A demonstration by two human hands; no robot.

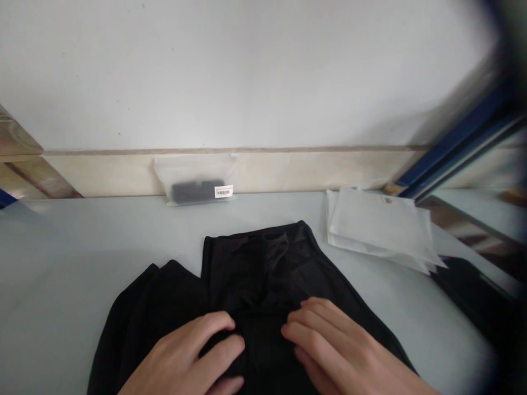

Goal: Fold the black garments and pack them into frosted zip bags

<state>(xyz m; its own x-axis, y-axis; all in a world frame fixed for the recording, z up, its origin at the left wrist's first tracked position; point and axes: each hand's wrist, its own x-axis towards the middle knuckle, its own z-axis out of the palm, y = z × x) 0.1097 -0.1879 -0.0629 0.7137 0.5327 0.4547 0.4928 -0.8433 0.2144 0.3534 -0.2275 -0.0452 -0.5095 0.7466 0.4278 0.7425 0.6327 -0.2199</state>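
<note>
A black garment [321, 277] of smooth cloth lies spread on the table, with a narrow part toward the wall and a rumpled fold on the left. A raised crease crosses it between my hands. My left hand [193, 354] rests on the middle of the garment, fingers bent into the fabric and thumb below them. On the other side of the crease, my right hand [333, 343] has its fingers pressed together and curled over the cloth. The fabric under both hands is hidden, as is the garment's near end.
Against the wall stands a clear bag [195, 181] with a dark folded item and a barcode label. Several frosted plastic bags [374, 222] are stacked at the right, beside a dark flat object [473, 296]. A blue frame post [457, 142] rises at the table's right side.
</note>
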